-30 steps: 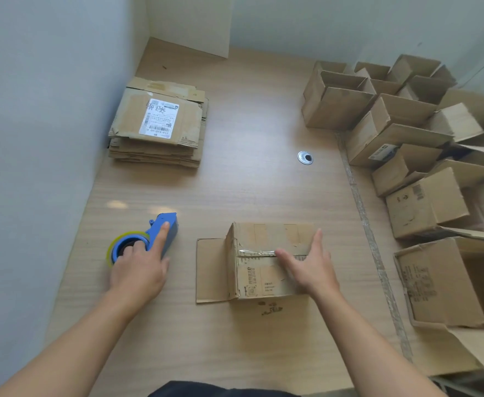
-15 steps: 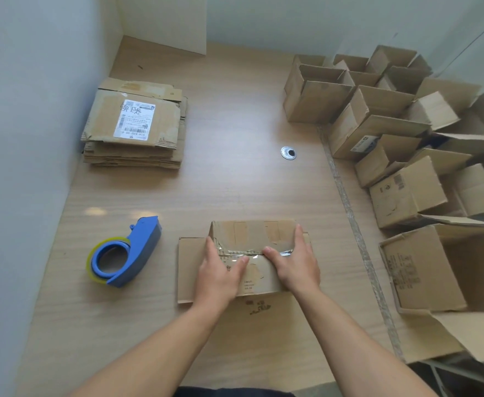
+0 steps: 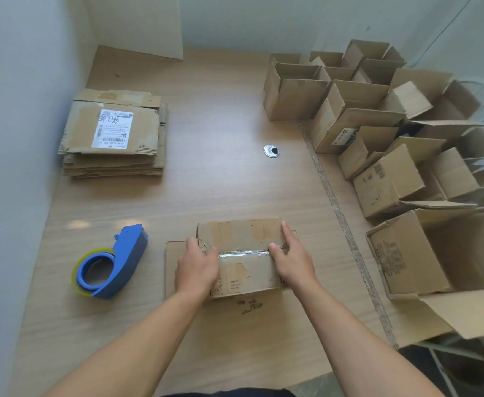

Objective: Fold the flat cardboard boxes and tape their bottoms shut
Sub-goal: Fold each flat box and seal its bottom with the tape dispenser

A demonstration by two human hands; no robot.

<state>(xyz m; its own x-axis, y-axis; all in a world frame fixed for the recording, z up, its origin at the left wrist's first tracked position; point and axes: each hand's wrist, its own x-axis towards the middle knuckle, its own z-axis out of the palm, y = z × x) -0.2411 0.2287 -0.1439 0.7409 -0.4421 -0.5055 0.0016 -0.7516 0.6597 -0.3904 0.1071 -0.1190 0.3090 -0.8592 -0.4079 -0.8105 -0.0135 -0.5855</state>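
Note:
A small cardboard box stands upside down on the wooden table, near its front edge. A strip of clear tape runs along its bottom seam. My left hand lies on the box's left end, fingers at the tape's left end. My right hand grips the right end, thumb on the tape's right end. A loose flap of the box lies flat on the table to the left. The blue tape dispenser rests on the table left of the box, untouched.
A stack of flat boxes with a white label sits at the back left by the wall. Several folded open boxes crowd the right side. A metal grommet is set in the table's middle.
My left hand let go of the tape dispenser and came onto the box. Both hands then slid apart along the taped seam toward the box's ends.

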